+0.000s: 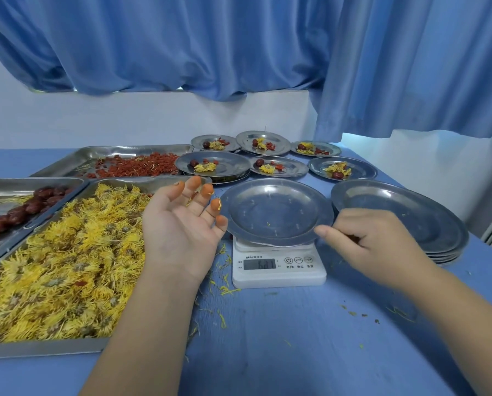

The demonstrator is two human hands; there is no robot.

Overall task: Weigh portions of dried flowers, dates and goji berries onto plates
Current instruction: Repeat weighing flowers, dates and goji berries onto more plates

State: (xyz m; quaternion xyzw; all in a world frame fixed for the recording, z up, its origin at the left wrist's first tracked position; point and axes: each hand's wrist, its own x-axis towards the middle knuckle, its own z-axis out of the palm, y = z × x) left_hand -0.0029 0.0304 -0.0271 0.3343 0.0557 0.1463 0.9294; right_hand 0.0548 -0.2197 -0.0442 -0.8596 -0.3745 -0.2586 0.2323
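While the left hand (179,227) is held wide open, the right hand (367,241) is curled by the near rim of the plate (276,210) on the scale (279,278); an actual pinch can't be told. Dried flowers (67,252) are piled left. The reading probably gets skewed if that rim's pressed.

A plate (276,210) sits on the scale (279,267), trays (39,348) left, stacked plates (404,218) right, filled plates (279,167) behind.

Left hand (182,227) is palm-up, orange-tipped fingers spread loose. Right hand (373,244) is knuckles-up, fingers curled under, thumb poking left; can't tell if it's holding anything.
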